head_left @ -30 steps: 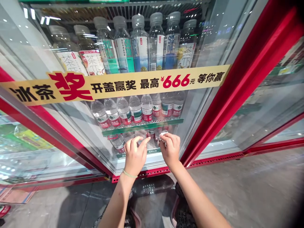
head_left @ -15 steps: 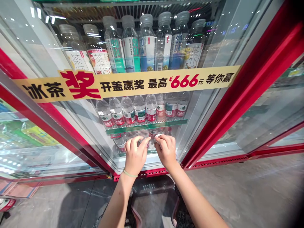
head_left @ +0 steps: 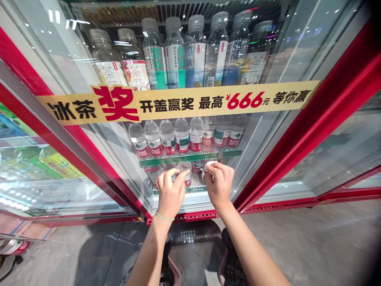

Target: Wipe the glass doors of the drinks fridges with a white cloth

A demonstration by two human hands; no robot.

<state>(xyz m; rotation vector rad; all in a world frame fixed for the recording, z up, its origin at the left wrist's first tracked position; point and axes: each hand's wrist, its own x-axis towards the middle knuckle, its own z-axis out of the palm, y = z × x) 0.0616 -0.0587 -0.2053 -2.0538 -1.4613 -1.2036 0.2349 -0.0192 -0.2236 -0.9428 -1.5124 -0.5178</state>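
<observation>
My right hand (head_left: pixel 220 186) is closed around a small crumpled white tissue (head_left: pixel 210 163) in front of the cooler's glass door. Part of the tissue is hidden by my fingers. To its left is my left hand (head_left: pixel 171 190), with a thin pale band at the wrist. Its fingers are curved, thumb and forefinger stand apart, and nothing shows between them. Behind the glass, just above both hands, runs a green shelf edge (head_left: pixel 190 157) with red-labelled water bottles (head_left: pixel 182 137) on it. More bottles (head_left: pixel 187 178) lie lower, partly covered by my hands.
A yellow strip with printed characters (head_left: pixel 184 101) crosses the glass. Taller soda bottles (head_left: pixel 175 55) line the upper shelf. Red frames (head_left: pixel 285 127) border the door. Grey floor (head_left: pixel 297 242) lies below, with a red-labelled bottle (head_left: pixel 14 246) at far left.
My right hand has moved right with the tissue, widening the gap between my hands. My left hand keeps nearly the same pose. The cooler has shifted slightly right in view.
</observation>
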